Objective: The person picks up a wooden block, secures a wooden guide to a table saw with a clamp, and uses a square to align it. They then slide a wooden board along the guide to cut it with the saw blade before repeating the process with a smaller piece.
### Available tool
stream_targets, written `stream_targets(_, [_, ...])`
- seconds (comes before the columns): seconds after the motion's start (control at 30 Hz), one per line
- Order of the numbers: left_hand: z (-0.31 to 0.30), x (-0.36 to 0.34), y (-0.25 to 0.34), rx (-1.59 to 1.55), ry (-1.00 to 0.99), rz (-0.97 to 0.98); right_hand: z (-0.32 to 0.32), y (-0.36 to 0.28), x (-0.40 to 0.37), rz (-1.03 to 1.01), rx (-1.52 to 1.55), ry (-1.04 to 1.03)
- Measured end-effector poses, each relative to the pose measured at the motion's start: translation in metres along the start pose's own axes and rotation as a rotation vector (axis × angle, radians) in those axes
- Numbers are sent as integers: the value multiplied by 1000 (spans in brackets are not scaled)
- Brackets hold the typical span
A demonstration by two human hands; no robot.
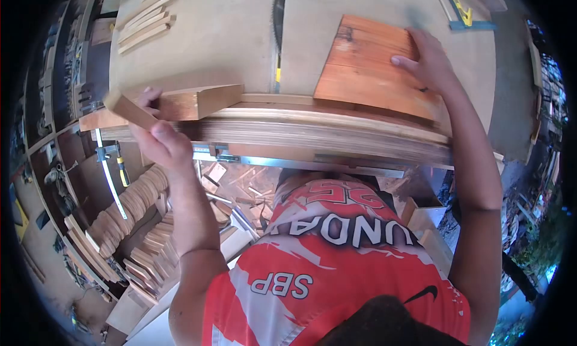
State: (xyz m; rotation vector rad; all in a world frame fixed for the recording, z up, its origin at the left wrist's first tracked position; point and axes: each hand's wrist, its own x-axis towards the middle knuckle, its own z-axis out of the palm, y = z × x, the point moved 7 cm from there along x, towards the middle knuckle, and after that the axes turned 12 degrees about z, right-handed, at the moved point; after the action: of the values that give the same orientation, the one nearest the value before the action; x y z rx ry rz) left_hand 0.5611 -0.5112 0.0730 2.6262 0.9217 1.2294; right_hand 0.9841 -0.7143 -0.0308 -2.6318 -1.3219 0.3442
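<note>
I had my left grip (157, 126) around a wood block (133, 111) and, apparently, my right grip (415, 52) holding a reddish board (374, 63) at right.

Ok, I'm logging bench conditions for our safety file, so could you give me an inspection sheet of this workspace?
Surface: tan tabletop, saw blade showing in its slot.
Job's things: orange-brown wooden board right of the blade; small wooden block held at left.
Clutter: wooden strips far left; yellow-and-blue tool far right.
Hands: left hand grips the block; right hand on the board's right side.
Cables: none clearly identifiable.
Surroundings: bar clamp at left; stacked wood pieces below.
</note>
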Motion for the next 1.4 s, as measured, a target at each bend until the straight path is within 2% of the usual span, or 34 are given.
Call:
stream_targets(0.07, [5, -3, 1, -219, 164, 137, -1, -3, -3, -7, 14, 52])
stream_targets(0.17, [6, -4, 1, -183, 211, 169, 2, -5, -2, 5, 31, 47])
stream_targets(0.37, [5, -1, 4, -199, 114, 79, -1, -8, -8, 18, 34, 91])
stream_targets(0.43, [3, 2, 4, -200, 93, 92, -4, -12, -14, 222, -2, -7])
stream_targets(0.67, [0, 0, 9, -183, 136, 59, 6, 11, -17, 193, -171, 94])
stream_targets(0.73, [-2, -2, 7, -183, 101, 73, 3, 6, -15, 118, -64, 33])
stream_targets(0.77, [1, -1, 6, -156, 57, 86, 2, 6, -16, 137, -73, 43])
stream_targets(0.97, [0, -3, 3, -214, 112, 76, 3, 5, -19, 189, -79, 70])
stream_targets(1.07, [-1, -2, 6, -121, 10, 80, -3, 0, -23, 216, -53, 67])
stream_targets(1.17, [0, -4, 5, -142, 52, 107, -10, -1, -24, 303, -75, 41])
stream_targets(1.23, [1, -3, 6, -165, 78, 106, -1, 6, -21, 338, -22, -85])
stream_targets(1.4, [1, -3, 7, -155, 80, 79, 2, 6, -23, 289, -48, -22])
